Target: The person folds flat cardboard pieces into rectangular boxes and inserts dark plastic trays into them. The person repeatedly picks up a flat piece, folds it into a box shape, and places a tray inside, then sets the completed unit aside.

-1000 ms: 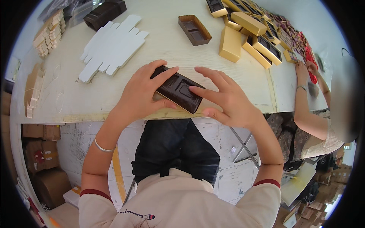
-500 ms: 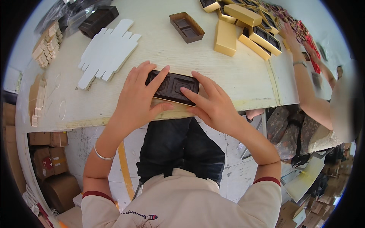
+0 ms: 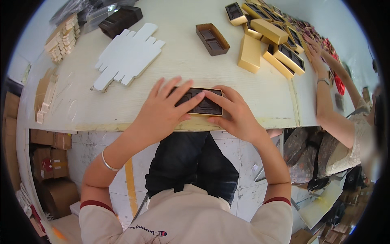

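At the table's near edge lies a gold box [image 3: 194, 115] with a dark brown plastic tray [image 3: 209, 106] seated inside it. My left hand [image 3: 166, 101] spreads its fingers across the tray's left half, with the fingertips touching the tray. On the box's right end, my right hand [image 3: 235, 112] has its thumb at the near side and its fingers along the far side and top. The box's left end is partly hidden under my left hand. Beyond it, a loose empty brown tray [image 3: 212, 39] rests on the table.
Flat white card blanks [image 3: 126, 57] lie at the left, near a stack of brown trays [image 3: 120, 21] and folded card pieces [image 3: 63, 38]. Gold boxes [image 3: 249, 53], several with trays, pile up at the far right. A co-worker's arms [image 3: 327, 93] reach over red packets beside the pile.
The box has turned to lie almost straight along the table edge. My left hand has slid right over the tray, and my right fingers have shifted toward its far rim. The whole view has shifted slightly.
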The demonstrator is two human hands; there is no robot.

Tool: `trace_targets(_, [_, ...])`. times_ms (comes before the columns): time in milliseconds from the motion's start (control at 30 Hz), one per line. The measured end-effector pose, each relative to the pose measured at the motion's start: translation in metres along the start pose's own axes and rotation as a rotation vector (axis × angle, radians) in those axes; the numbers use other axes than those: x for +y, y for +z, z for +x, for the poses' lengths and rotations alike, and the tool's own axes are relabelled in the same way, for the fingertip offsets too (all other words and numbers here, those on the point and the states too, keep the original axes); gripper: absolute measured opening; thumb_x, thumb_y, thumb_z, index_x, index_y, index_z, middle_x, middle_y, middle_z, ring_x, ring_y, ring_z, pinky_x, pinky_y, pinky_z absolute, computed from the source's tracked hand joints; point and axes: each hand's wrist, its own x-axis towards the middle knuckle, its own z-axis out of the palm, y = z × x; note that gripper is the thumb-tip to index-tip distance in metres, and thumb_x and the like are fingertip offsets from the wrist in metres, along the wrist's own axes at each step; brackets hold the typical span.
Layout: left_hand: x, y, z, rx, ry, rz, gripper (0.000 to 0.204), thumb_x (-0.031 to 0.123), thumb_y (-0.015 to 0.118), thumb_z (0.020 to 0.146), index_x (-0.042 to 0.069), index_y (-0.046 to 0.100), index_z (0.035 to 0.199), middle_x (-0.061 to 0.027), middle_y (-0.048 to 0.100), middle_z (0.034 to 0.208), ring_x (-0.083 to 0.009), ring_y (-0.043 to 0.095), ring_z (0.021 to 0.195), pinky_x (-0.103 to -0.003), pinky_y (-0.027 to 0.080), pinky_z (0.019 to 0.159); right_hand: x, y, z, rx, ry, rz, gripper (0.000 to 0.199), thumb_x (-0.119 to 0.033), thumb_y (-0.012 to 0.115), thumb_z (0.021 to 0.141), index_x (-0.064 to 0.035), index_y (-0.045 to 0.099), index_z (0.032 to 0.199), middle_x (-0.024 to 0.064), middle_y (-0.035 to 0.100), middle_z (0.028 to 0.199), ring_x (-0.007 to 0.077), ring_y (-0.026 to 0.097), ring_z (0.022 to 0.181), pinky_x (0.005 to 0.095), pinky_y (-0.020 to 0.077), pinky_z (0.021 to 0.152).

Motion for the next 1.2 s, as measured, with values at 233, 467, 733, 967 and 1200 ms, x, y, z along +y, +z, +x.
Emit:
trace_targets(233, [-0.009, -0.006, -0.011, 0.037, -0.153, -0.207, 0.067, 0.042, 0.068, 0.081, 0.014, 0.048, 0.138, -0.0149, 0.044, 0.14, -0.0363, 0.037, 0.133, -0.057, 0.02, 0.112, -0.006, -0.035, -0.002, 0.006, -0.021, -0.182, 0.061, -0.013, 0.078, 0.07, -0.0111, 0.059, 0.127, 0.0162, 0.053, 0.122, 0.0346, 0.05, 0.114, 0.0427, 0.0392, 0.1])
trace_targets(467, [-0.091, -0.032, -0.015, 0.058, -0.652, 0.032, 0.04, 0.034, 0.066, 0.085, 0.005, 0.063, 0.112, -0.0163, 0.063, 0.113, -0.0314, 0.057, 0.109, -0.043, 0.043, 0.095, 0.049, -0.176, 0.054, 0.492, 0.048, -0.762, 0.067, -0.033, 0.072, 0.082, -0.0088, 0.046, 0.139, 0.0229, 0.042, 0.141, 0.0372, 0.041, 0.132, 0.0458, 0.0366, 0.105])
trace_targets(733, [-0.115, -0.038, -0.007, -0.15, -0.566, 0.03, 0.015, 0.014, 0.063, 0.082, 0.0, 0.062, 0.088, -0.018, 0.065, 0.085, -0.0345, 0.062, 0.078, -0.044, 0.049, 0.068, 0.026, -0.079, 0.032, 0.238, 0.0, -0.415, 0.056, -0.011, 0.074, 0.079, -0.0054, 0.052, 0.13, 0.0189, 0.046, 0.139, 0.0364, 0.043, 0.129, 0.0423, 0.0374, 0.105])
trace_targets(967, [-0.015, -0.054, -0.037, 0.376, 0.056, 0.184, 0.017, 0.001, 0.065, 0.076, 0.0, 0.068, 0.092, -0.0121, 0.069, 0.095, -0.0271, 0.068, 0.088, -0.034, 0.057, 0.072, -0.028, -0.042, -0.03, 0.439, -0.468, -0.653, 0.045, -0.029, 0.074, 0.08, -0.0058, 0.061, 0.117, 0.0209, 0.053, 0.131, 0.0346, 0.054, 0.117, 0.047, 0.0443, 0.096])
trace_targets(1200, [0.032, -0.005, -0.053, 0.113, -0.202, -0.432, 0.013, 0.003, 0.066, 0.077, 0.007, 0.067, 0.089, -0.0065, 0.064, 0.076, -0.0224, 0.064, 0.069, -0.032, 0.049, 0.055, -0.029, 0.024, -0.061, 0.101, -0.3, -0.321, 0.02, -0.007, 0.068, 0.079, -0.0056, 0.064, 0.098, 0.0073, 0.06, 0.077, 0.0241, 0.056, 0.067, 0.0353, 0.0447, 0.064])
